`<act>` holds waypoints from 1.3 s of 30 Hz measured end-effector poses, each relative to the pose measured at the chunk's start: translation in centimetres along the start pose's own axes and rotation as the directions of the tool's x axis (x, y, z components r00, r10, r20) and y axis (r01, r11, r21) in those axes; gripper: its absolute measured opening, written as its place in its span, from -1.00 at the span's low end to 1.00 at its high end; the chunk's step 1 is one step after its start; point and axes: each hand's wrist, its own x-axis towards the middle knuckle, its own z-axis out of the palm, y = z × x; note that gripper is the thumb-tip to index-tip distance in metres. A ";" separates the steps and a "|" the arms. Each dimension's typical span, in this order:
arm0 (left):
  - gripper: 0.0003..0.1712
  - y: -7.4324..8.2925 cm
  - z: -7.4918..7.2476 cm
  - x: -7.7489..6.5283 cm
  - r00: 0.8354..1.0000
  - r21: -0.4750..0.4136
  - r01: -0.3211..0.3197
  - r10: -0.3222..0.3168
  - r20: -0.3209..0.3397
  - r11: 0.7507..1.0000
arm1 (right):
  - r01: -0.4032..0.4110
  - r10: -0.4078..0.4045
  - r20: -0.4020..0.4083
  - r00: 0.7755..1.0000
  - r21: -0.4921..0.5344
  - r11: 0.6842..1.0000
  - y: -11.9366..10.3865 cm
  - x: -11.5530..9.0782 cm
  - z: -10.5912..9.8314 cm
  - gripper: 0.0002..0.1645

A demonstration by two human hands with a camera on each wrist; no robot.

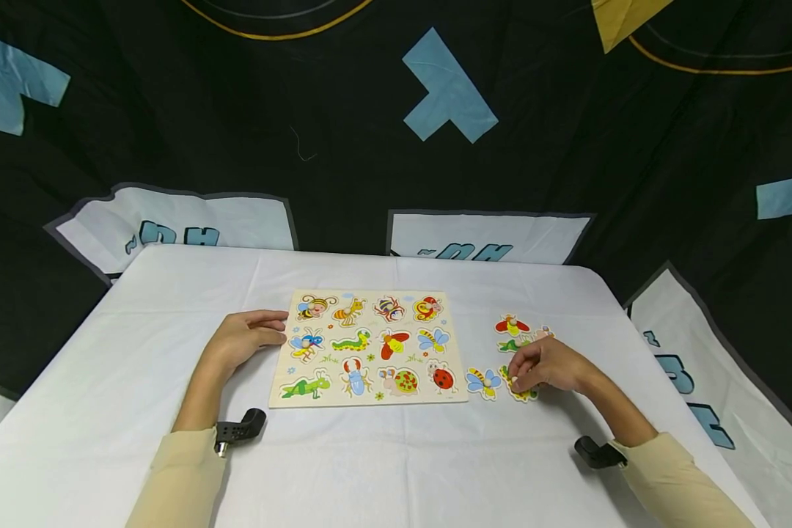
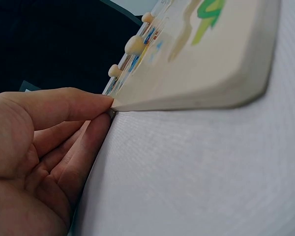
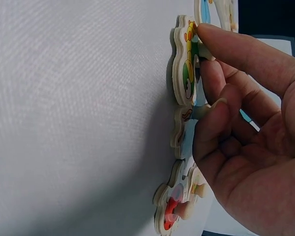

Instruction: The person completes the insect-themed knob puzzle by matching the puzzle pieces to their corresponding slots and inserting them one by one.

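A wooden puzzle board (image 1: 369,402) with colourful printed insects lies on the white table. At its left edge my left hand (image 1: 240,339) holds the rim between thumb (image 2: 71,101) and fingertips. Round wooden knobs (image 2: 135,45) stick up from the board in the left wrist view. To the board's right my right hand (image 1: 551,364) pinches the knob (image 3: 205,50) of a caterpillar puzzle piece (image 3: 179,73). Fingers partly cover that piece, which is right at the tabletop. Just left of it lies a blue-winged dragonfly piece (image 1: 483,383).
Beyond the right hand is a red-winged insect piece (image 1: 511,325), with a green piece (image 1: 511,345) below it and others partly hidden. A ladybird piece (image 3: 171,209) shows low in the right wrist view. Black cloth (image 1: 343,147) hangs behind the table.
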 end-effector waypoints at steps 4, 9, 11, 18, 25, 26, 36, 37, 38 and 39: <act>-0.38 0.1 0.0 -0.1 1.000 0.003 0.000 0.000 0.001 1.000 | -0.002 0.002 -0.002 1.000 0.003 1.000 -0.2 -0.1 0.0 -0.74; -0.38 0.1 0.0 0.0 1.000 0.004 -0.002 0.002 0.002 1.000 | 0.004 -0.004 -0.003 1.000 0.005 1.000 -0.3 -0.1 -0.2 -0.74; -0.38 0.1 0.0 -0.1 1.000 0.005 -0.002 0.002 0.001 1.000 | 0.006 -0.006 -0.004 1.000 0.004 1.000 -0.3 -0.1 -0.2 -0.74; -0.38 0.1 0.0 -0.1 1.000 0.007 -0.003 0.003 0.000 1.000 | 0.026 -0.026 -0.006 1.000 0.001 1.000 -0.4 0.1 -0.3 -0.75; -0.37 -0.1 0.0 0.0 1.000 -0.008 -0.004 0.004 -0.001 1.000 | 0.044 -0.043 -0.003 0.999 0.009 0.999 -0.8 0.2 -0.5 -0.75; -0.37 -0.1 0.0 0.0 1.000 -0.008 -0.003 0.003 -0.001 1.000 | 0.042 -0.042 -0.005 0.999 0.010 0.999 -0.8 0.2 -0.5 -0.74; -0.37 -0.1 0.0 0.0 1.000 0.000 -0.003 0.003 -0.001 1.000 | 0.022 -0.021 -0.020 1.000 0.045 0.999 -1.1 0.4 -0.5 -0.69; -0.37 -0.1 0.0 0.0 1.000 -0.001 -0.002 0.002 -0.002 1.000 | 0.020 -0.019 -0.022 1.000 0.045 0.999 -1.1 0.4 -0.5 -0.69; -0.37 -0.1 0.0 0.0 1.000 0.000 -0.001 0.001 -0.002 1.000 | 0.019 -0.018 -0.023 1.000 0.043 0.999 -1.2 0.5 -0.5 -0.69; -0.37 -0.1 0.0 0.1 1.000 -0.003 -0.001 0.001 -0.001 1.000 | 0.016 -0.015 -0.025 1.000 0.043 0.999 -1.2 0.5 -0.4 -0.69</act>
